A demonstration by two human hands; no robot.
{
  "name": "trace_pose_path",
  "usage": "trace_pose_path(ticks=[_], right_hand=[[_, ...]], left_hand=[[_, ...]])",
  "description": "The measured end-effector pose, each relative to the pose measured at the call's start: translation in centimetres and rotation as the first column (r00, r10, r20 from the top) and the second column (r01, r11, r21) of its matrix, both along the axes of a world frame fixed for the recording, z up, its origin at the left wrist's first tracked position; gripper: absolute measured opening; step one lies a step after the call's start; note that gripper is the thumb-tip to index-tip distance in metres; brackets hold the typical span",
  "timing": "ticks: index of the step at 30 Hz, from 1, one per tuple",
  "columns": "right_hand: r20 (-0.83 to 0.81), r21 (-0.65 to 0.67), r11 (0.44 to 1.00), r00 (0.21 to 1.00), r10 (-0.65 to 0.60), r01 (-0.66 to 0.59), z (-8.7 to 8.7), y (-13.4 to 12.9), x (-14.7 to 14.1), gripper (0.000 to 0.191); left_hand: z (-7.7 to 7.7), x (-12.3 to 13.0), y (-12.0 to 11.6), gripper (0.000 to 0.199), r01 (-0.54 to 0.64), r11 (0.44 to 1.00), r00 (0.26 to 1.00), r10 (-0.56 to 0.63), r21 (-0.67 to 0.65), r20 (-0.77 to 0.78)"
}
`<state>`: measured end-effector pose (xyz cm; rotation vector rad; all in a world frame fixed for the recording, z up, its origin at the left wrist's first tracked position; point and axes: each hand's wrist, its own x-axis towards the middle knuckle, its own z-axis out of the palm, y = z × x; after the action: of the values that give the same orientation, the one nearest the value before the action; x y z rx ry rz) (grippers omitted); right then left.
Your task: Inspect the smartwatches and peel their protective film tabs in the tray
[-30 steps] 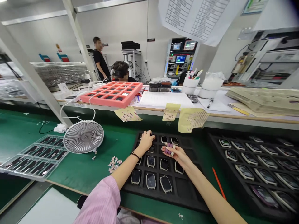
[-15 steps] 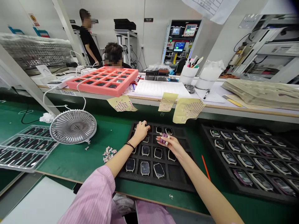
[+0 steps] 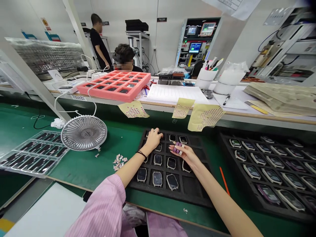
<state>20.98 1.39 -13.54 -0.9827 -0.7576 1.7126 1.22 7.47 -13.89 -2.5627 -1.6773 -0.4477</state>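
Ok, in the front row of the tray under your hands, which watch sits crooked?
The third watch from the left, next to the empty slot: it's turned askew in its pocket, while the other two watches sit straight.

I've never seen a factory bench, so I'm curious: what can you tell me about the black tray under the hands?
The black tray looks like dense foam, cut into a grid of rectangular pockets, and lies flat on the green bench mat. Most pockets hold a rounded, dark-screened device with a pale edge; some are empty. The left hand rests on its far side, while the right hand is above its middle.
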Motion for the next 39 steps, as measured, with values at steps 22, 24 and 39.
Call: trace_pose_path(ticks=[22, 24, 39], right_hand=[[-0.029, 0.005, 1.000, 0.999, -0.016, 0.016, -0.13, -0.05, -0.02, 0.034], [-0.029, 0.010, 1.000, 0.999, -0.013, 0.014, -0.20, -0.02, 0.02, 0.034], [-0.029, -0.004, 1.000, 0.999, -0.016, 0.016, -0.37, 0.15, 0.02, 0.034]], left_hand=[[0.01, 0.09, -0.07, 0.031, -0.009, 1.000, 1.000, 0.010, 0.017, -0.025], [-0.01, 0.09, -0.07, 0.031, -0.011, 1.000, 1.000, 0.011, 0.018, -0.028], [0.16, 0.13, -0.19, 0.029, -0.024, 0.999, 0.999, 0.025, 0.027, -0.043]])
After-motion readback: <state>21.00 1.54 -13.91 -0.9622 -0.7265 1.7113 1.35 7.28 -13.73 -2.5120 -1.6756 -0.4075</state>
